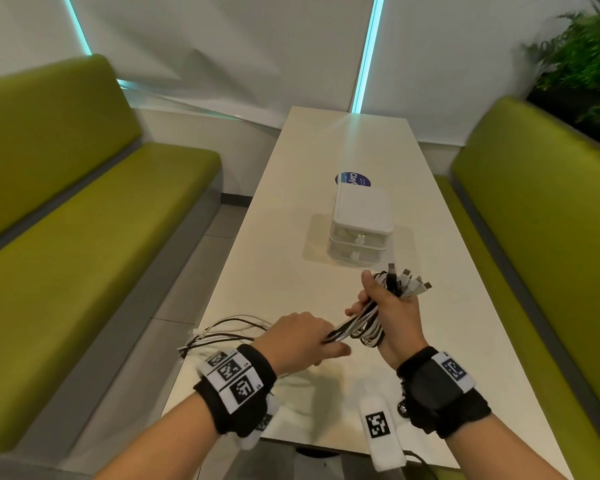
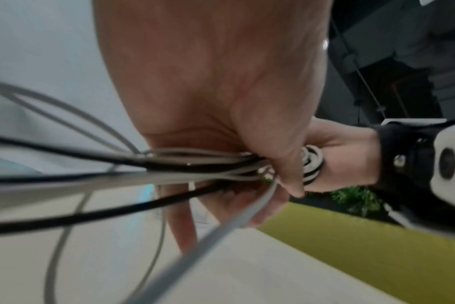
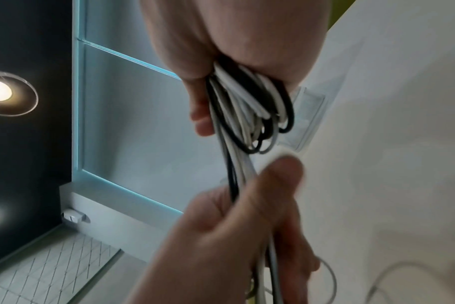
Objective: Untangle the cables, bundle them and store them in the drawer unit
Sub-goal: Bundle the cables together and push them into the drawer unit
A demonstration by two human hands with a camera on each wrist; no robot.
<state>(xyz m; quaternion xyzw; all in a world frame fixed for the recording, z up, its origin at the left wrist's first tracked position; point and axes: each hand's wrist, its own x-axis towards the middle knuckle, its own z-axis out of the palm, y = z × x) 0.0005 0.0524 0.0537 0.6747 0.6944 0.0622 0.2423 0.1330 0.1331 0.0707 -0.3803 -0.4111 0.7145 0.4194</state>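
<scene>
Clearly the bundling is under way but not finished. The right hand (image 1: 387, 308) is gripping a gathered bunch of white and black cables (image 1: 368, 323), its fingers curling round the folded loops, with the plug ends (image 1: 409, 280) fanning out just above its knuckles. The left hand (image 1: 300, 336) is closing round the same strands just beside the right one, pinching them where they are running out of the bunch; the wrist views are showing both grips plainly.

Behind the left hand, the loose tails (image 1: 222, 332) are trailing away over the worktop (image 1: 291, 209) towards its near-left edge, so a good length is not yet folded in. No tie or band is showing anywhere, and I cannot tell whether every knot is out.

The drawer unit (image 1: 360, 230) is standing well beyond the right hand, further along the worktop, and both of its drawers are looking closed. By my reckoning the untangling is largely done, while gathering the tails, securing the bunch, opening a drawer and stowing it are all remaining.
</scene>
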